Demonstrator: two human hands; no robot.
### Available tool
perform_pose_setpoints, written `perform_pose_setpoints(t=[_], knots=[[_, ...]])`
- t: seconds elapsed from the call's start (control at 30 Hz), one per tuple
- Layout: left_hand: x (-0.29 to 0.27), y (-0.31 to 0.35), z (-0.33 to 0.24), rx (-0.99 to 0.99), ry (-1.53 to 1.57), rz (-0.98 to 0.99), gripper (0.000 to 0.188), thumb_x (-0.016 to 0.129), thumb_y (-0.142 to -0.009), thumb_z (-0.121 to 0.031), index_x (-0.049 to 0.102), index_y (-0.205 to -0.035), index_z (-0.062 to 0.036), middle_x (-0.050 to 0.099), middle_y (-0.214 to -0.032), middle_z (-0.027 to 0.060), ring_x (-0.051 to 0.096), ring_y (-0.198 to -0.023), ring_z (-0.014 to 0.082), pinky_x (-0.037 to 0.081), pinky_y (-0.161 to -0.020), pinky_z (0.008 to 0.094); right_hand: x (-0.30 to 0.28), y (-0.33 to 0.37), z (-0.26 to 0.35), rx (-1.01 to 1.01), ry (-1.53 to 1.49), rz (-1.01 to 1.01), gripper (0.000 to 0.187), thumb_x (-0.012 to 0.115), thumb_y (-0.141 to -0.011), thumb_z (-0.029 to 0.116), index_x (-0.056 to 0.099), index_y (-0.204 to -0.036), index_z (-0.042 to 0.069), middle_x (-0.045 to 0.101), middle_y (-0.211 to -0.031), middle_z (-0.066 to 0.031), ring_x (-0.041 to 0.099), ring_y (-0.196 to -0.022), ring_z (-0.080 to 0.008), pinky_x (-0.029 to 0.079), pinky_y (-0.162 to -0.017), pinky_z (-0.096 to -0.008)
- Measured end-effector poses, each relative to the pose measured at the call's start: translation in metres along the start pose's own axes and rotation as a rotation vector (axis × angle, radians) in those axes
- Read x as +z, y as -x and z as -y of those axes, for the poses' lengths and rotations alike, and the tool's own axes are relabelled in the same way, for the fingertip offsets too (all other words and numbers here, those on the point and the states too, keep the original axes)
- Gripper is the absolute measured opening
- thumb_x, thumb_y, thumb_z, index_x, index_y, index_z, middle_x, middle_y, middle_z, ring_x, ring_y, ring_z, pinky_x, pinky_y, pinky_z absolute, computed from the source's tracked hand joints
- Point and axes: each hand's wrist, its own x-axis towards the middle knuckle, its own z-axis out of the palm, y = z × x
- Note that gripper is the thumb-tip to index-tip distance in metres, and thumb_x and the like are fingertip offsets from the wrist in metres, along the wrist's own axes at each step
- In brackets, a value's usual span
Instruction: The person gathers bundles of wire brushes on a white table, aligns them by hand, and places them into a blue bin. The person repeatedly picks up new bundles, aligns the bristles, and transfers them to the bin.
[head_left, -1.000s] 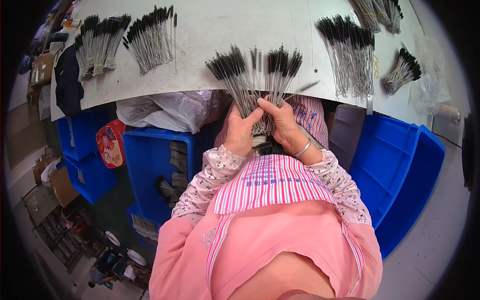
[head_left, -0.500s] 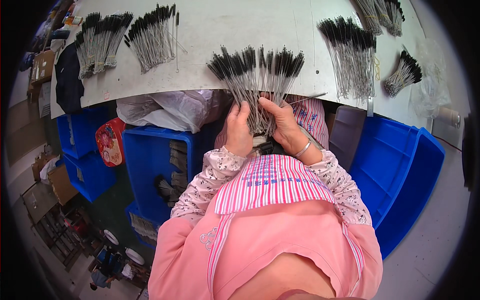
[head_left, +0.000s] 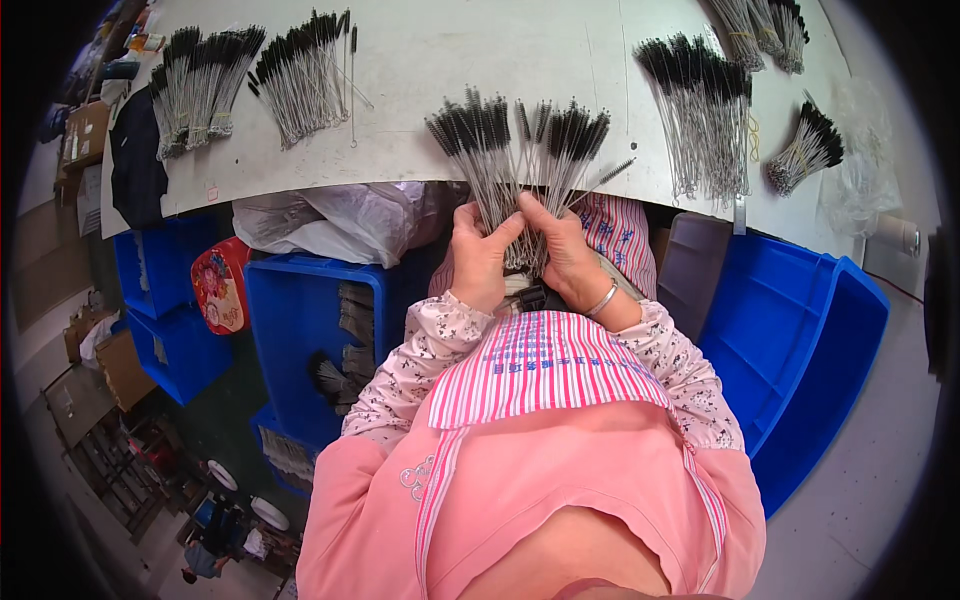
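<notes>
Between my two hands a fanned bundle of wire tube brushes (head_left: pixel 528 150) is gripped, black bristle ends up and away from me, wire loops down toward my lap. My left hand (head_left: pixel 482 255) closes round the left part of the bundle, its thumb across the wires. Round the right part is my right hand (head_left: pixel 565 250), closed as well, thumb pressed on the wires near the middle. One brush (head_left: pixel 612 172) sticks out to the right of the rest at a low angle. The lower wires are partly hidden by my fingers.
More brushes lie in piles on the white table (head_left: pixel 450 50): a left pile (head_left: pixel 205 85), another pile (head_left: pixel 303 80) beside it, a large right pile (head_left: pixel 700 115) and a small bundle (head_left: pixel 805 150). Blue crates stand left (head_left: pixel 262 330) and right (head_left: pixel 790 330). A plastic bag (head_left: pixel 340 220) hangs below the table edge.
My left hand has shifted its grip, the thumb now reaching further right over the wires. The left brushes have drawn in toward the middle, and the stray brush has moved left.
</notes>
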Motion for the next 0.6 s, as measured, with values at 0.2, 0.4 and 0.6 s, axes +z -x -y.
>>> perform_pose_setpoints(t=[0.2, 0.4, 0.6], knots=[[-0.01, -0.006, 0.011, -0.035, 0.04, -0.011, 0.022, 0.054, -0.091, -0.01, 0.045, -0.108, -0.0005, 0.06, -0.103, 0.0102, 0.059, -0.092, 0.0154, 0.049, -0.08, 0.0288, -0.012, -0.008, -0.005, 0.023, -0.001, 0.014, 0.023, 0.067, -0.082, 0.01, 0.058, -0.101, 0.002, 0.063, -0.092, -0.0061, 0.061, -0.079, -0.0146, 0.051, -0.07, -0.0286], [-0.002, -0.001, 0.002, 0.008, 0.179, 0.009, 0.024, 0.042, -0.097, -0.021, 0.051, -0.106, -0.0003, 0.061, -0.102, 0.0085, 0.06, -0.088, 0.0162, 0.049, -0.081, 0.0316, -0.002, -0.002, 0.0, -0.017, -0.071, 0.066, 0.023, 0.063, -0.085, 0.012, 0.057, -0.104, 0.001, 0.063, -0.097, -0.0073, 0.062, -0.082, -0.0159, 0.052, -0.073, -0.0296], [-0.007, -0.003, 0.008, -0.019, 0.131, 0.008, 0.029, 0.04, -0.097, -0.023, 0.052, -0.109, 0.0015, 0.061, -0.103, 0.0091, 0.06, -0.089, 0.0165, 0.049, -0.08, 0.0306, -0.007, -0.005, -0.004, -0.027, -0.024, 0.065, 0.024, 0.059, -0.087, 0.014, 0.056, -0.107, 0.001, 0.064, -0.098, -0.0087, 0.063, -0.085, -0.0177, 0.053, -0.076, -0.0321]])
